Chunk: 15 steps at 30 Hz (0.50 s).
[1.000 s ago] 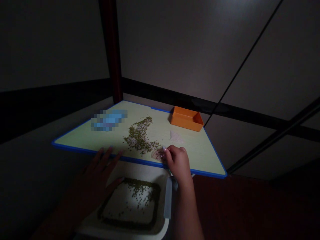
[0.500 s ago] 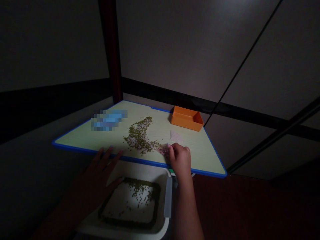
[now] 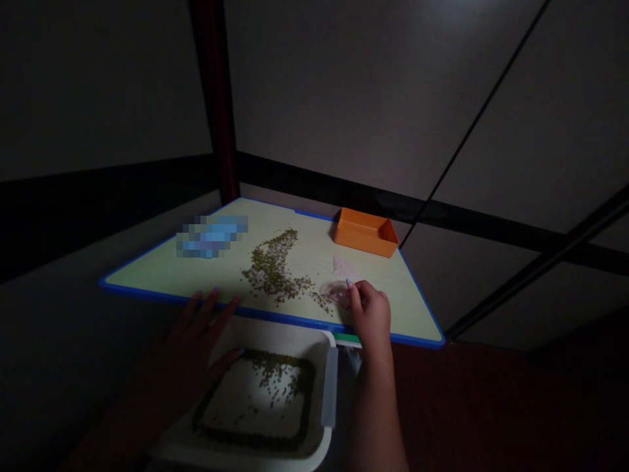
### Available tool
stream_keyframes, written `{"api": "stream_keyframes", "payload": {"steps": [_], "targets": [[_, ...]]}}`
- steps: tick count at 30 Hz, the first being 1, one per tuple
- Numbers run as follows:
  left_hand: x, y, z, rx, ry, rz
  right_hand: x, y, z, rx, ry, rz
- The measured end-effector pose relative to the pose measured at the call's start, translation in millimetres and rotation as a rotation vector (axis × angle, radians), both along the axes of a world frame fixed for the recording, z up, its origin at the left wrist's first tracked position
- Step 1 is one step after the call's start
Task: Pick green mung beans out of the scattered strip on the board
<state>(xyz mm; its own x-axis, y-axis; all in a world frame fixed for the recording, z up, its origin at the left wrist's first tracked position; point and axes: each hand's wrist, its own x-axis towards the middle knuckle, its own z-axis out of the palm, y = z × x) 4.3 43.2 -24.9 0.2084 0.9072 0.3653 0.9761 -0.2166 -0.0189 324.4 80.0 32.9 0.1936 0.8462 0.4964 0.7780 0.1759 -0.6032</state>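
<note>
My right hand [image 3: 372, 311] is closed in a pinch, thumb uppermost, low over the right front of the pale board [image 3: 398, 295]. Its fingers grip a thin, see-through pinkish piece [image 3: 337, 290] whose exact kind I cannot make out. Left of it lies a spread of small green grains [image 3: 272, 269] with pale bits among them. A whitish patch [image 3: 344, 265] is just beyond the hand. My left hand [image 3: 191, 347], dim and with fingers spread, reaches over the left side of the white tub [image 3: 322, 452], fingertips by the board's front edge. Green grains line the tub's bottom edges.
An orange open box [image 3: 366, 239] stands at the board's back right. A blurred blue item [image 3: 213, 236] lies at the back left. The board has a raised blue rim [image 3: 275, 318]. Cabinet panels [image 3: 344, 98] rise behind it, and a reddish floor [image 3: 481, 400] shows at right.
My right hand has slid to the right with the see-through piece, and a few grains now show where it was. My left hand has stayed in place.
</note>
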Motion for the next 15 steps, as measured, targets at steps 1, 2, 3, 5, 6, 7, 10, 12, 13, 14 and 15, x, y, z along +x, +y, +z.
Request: {"api": "stream_keyframes", "payload": {"steps": [1, 2, 3, 5, 6, 7, 10, 12, 13, 14, 15], "targets": [[0.4, -0.1, 1.1, -0.005, -0.004, 0.004, 1.2, 0.2, -0.6, 0.001, 0.000, -0.007], [0.8, -0.2, 1.9, -0.010, -0.009, 0.006, 2.1, 0.4, -1.2, 0.001, 0.001, -0.012], [0.9, -0.1, 2.3, -0.015, -0.013, 0.006, 2.8, 0.6, -1.7, -0.002, 0.004, -0.017], [0.1, 0.4, 1.5, -0.021, -0.019, -0.006, 3.7, 0.8, -2.1, -0.014, 0.011, -0.022], [-0.8, 1.0, 0.3, -0.010, -0.023, -0.007, 3.9, 0.7, -1.9, -0.017, 0.009, -0.025], [-2.2, 1.8, -1.5, -0.005, -0.025, -0.016, 4.0, 0.5, -1.5, -0.016, 0.002, -0.031], [-8.4, 5.3, -7.9, 0.043, -0.022, -0.030, 5.1, -1.4, 1.1, -0.003, -0.028, -0.063], [-12.9, 7.6, -10.8, 0.048, -0.003, -0.056, 7.2, -3.6, 3.3, -0.007, -0.037, -0.083], [-14.7, 8.6, -11.4, 0.052, 0.008, -0.071, 8.7, -4.8, 4.3, -0.015, -0.040, -0.094], [-16.0, 9.3, -11.3, 0.046, 0.014, -0.073, 10.5, -6.0, 5.2, -0.026, -0.045, -0.111], [-16.8, 9.9, -10.6, 0.041, 0.018, -0.069, 12.7, -7.2, 6.0, -0.040, -0.054, -0.132]]}}
